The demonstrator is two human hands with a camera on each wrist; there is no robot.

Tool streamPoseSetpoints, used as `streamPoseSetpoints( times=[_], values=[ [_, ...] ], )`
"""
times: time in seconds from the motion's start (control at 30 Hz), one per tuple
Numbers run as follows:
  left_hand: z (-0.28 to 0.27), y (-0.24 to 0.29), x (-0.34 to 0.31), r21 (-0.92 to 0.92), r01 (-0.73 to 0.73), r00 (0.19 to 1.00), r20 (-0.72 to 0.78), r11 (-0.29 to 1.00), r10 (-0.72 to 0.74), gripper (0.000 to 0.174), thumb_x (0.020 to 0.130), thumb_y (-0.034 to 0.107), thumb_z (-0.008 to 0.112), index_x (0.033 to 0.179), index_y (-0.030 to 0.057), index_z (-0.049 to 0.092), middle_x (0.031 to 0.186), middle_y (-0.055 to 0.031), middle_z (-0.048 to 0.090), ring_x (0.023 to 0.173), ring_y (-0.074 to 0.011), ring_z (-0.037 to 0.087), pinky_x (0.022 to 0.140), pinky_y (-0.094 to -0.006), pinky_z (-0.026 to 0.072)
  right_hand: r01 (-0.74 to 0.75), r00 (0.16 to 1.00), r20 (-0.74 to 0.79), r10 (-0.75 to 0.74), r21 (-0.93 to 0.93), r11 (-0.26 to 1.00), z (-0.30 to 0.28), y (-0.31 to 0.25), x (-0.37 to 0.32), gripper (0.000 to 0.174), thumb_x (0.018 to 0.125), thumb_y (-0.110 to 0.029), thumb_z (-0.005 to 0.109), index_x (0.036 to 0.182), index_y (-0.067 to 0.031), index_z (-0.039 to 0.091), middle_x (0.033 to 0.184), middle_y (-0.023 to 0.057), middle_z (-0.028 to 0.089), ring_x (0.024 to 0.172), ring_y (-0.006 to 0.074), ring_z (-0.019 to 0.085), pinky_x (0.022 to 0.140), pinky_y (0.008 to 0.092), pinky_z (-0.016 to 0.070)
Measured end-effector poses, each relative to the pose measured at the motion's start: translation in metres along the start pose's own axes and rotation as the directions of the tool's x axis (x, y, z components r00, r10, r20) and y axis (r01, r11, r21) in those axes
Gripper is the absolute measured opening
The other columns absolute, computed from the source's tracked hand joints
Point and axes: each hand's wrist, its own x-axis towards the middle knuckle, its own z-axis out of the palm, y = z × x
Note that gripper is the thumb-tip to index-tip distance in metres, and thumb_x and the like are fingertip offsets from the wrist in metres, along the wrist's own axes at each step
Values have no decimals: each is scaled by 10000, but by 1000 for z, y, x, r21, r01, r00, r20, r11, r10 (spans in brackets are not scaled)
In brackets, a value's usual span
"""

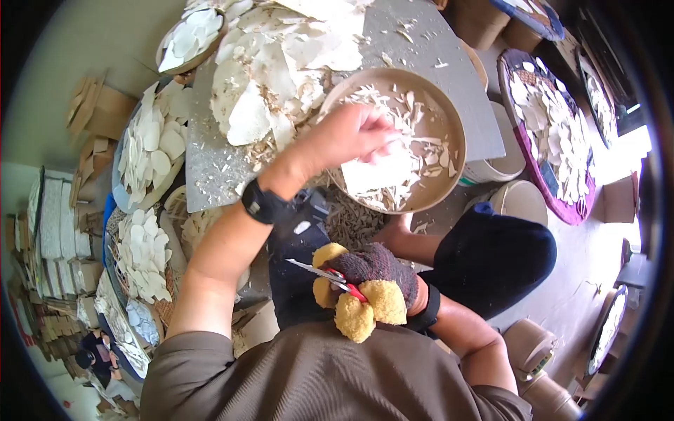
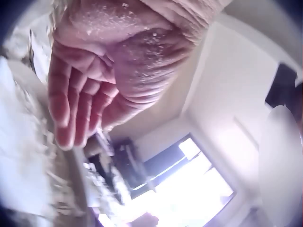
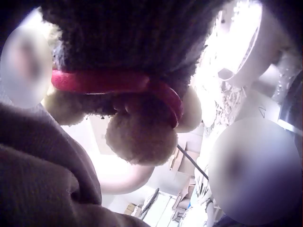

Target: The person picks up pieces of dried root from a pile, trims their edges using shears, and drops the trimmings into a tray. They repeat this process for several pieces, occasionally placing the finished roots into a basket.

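Observation:
My bare left hand (image 1: pixel 357 135), a dark watch on its wrist, hangs over a round tan tray (image 1: pixel 444 189). Its palm is dusted with white crumbs, and in the left wrist view the loosely bent fingers (image 2: pixel 78 109) hold nothing. Below it in the tray lie a bright white flat piece (image 1: pixel 368 175) and many pale slivers (image 1: pixel 428 151). Close to my belly, my right hand (image 1: pixel 372 270) wears a dark knit glove with fuzzy yellow finger ends. It grips red-handled scissors (image 1: pixel 330 276), the blades pointing left; the red handle also shows in the right wrist view.
A large heap of white flat pieces (image 1: pixel 270 77) covers the left of the grey metal table (image 1: pixel 484 133). Trays of similar pieces stand on the left (image 1: pixel 147 151) and the right (image 1: pixel 554 133). A white bucket (image 1: pixel 502 165) is beside the table; shavings (image 1: pixel 354 221) lie below the tray.

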Motion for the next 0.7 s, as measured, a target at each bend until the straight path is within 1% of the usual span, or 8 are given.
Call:
streamPoseSetpoints(
  times=[0.07, 0.13, 0.23, 0.47, 0.53, 0.6, 0.63, 0.7],
  values=[
    [1, -43, -14, 717, 68, 935, -288, 694, 206, 180, 851, 167, 575, 912, 14, 646, 765, -51, 657, 585, -96, 606, 534, -243, 488, -9, 1000, -18, 9, 18, 1000, 0, 4, -2, 218, 751, -153, 657, 927, -45, 589, 828, 126, 634, 710, 316, 624, 631, 356, 495],
    [4, -73, -27, 442, 323, 908, -393, 837, -143, 201, 845, 140, 568, 958, -22, 603, 786, -80, 648, 486, -106, 579, 463, -230, 462, -52, 998, -37, 54, 59, 997, 8, 12, -5, 177, 758, -129, 648, 895, -37, 585, 869, 124, 647, 721, 294, 634, 642, 348, 504],
    [20, -85, -41, -92, 228, 900, -361, 969, -246, 379, 823, 135, 609, 1107, -66, 459, 896, -152, 628, 456, -127, 576, 363, -219, 405, -50, 998, -28, 51, 16, 999, 10, 16, -5, 210, 761, -140, 638, 931, -39, 568, 880, 112, 638, 747, 289, 636, 657, 341, 506],
    [36, -112, -13, -360, -62, 709, -673, 931, -213, 600, 746, 102, 708, 1180, -44, 320, 830, -134, 616, 461, -106, 527, 372, -208, 393, -32, 999, 35, 33, -32, 999, 14, 25, -8, 301, 757, -191, 622, 1018, -60, 549, 858, 101, 613, 759, 297, 628, 644, 351, 497],
    [36, -120, 3, -254, -75, 631, -761, 964, -151, 620, 708, 133, 745, 1153, -59, 358, 785, -112, 625, 618, -125, 599, 514, -237, 481, -51, 999, -5, 51, -136, 989, 16, 27, -14, 281, 749, -197, 617, 992, -71, 550, 859, 110, 613, 762, 312, 623, 637, 360, 495],
    [38, -111, 15, -299, -174, 658, -744, 938, -115, 531, 709, 103, 734, 1116, -71, 441, 794, -110, 637, 643, -126, 604, 595, -234, 491, -91, 995, 20, 93, -89, 992, 15, 25, -15, 256, 777, -140, 625, 1000, -24, 579, 855, 110, 635, 722, 275, 630, 645, 340, 497],
    [36, -107, 19, -405, -288, 749, -660, 868, -59, 362, 723, 75, 707, 1007, -80, 545, 797, -110, 649, 655, -126, 610, 601, -234, 491, -16, 1000, 2, 16, -93, 996, 15, 23, -12, 274, 781, -139, 616, 1025, -22, 576, 817, 102, 627, 714, 277, 627, 644, 341, 492],
    [29, -112, 23, -396, -165, 771, -623, 903, -133, 199, 763, 59, 661, 913, -59, 603, 798, -94, 655, 663, -109, 605, 617, -226, 486, -51, 999, 10, 52, -108, 993, 16, 20, -13, 279, 778, -143, 619, 1025, -19, 576, 812, 102, 626, 711, 272, 628, 644, 339, 492]
  ],
)
